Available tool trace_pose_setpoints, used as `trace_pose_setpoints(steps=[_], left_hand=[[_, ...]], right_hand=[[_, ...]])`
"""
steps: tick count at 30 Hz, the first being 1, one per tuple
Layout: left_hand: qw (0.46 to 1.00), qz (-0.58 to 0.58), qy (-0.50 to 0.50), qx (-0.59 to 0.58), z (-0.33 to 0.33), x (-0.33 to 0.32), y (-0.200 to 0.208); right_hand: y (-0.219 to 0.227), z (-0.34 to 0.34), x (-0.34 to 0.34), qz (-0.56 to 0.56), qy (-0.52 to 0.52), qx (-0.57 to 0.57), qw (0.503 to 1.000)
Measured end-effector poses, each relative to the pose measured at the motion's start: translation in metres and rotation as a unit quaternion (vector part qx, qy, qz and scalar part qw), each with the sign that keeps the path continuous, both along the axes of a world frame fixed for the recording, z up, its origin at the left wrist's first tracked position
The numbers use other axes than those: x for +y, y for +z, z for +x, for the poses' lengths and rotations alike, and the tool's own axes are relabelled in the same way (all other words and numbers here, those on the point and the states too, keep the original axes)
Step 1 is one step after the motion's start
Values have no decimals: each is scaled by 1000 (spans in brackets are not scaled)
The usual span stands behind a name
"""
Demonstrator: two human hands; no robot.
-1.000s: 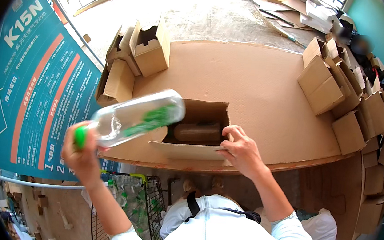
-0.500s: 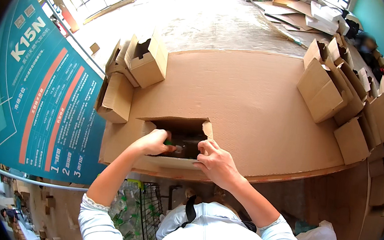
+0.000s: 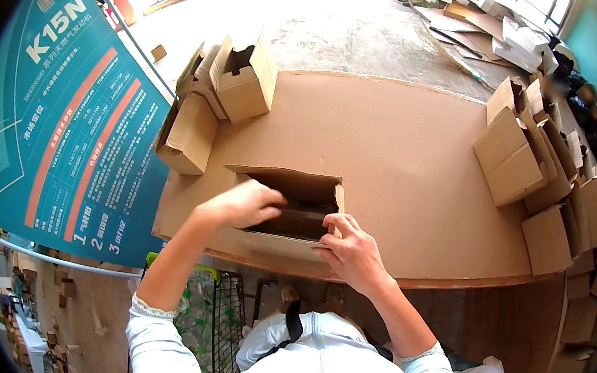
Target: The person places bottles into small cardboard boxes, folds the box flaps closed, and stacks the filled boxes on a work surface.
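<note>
Carton (image 3: 306, 186) sits open on the surface (image 3: 399, 146), near edge, right in front of the person; take it as clock centre, 12 pointing away from the body. Clear bottle-like item (image 3: 298, 222) lies on its side inside, dark and part hidden, so details are hard to read. Left hand (image 3: 241, 206) is over the opening's 9 o'clock end, fingers loosely curled and blurred; nothing visible in them, but can't tell if they're touching anything or fully released. Right hand (image 3: 357, 252) is at 4 o'clock, fingers pinching the carton's side edge. Wire cart (image 3: 228, 318) with clear bottles (image 3: 195, 322) stands at 7; more open boxes at 11 (image 3: 246, 92) and at 2 (image 3: 513, 148). My read: step in hand is seating the bottle in the carton. Next move calls for left fingers clear of the opening, right hand keeping the wall steady, then folding the flaps if nothing else goes in.
</note>
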State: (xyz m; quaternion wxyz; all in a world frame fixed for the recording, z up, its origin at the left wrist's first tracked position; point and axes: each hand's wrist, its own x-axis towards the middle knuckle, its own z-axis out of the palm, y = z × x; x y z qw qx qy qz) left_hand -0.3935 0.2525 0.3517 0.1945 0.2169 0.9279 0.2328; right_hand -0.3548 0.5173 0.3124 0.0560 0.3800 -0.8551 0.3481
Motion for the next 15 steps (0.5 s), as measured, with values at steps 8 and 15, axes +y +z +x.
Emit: trace_pose_setpoints(steps=[8,15], left_hand=[[940,169,225,193,91,-57,13],[925,172,297,161,75,-69,-73]], right_hand=[[-26,17,11,-144,-103,-56,983],[-55,-2,-2,-76,-126,-23,989]])
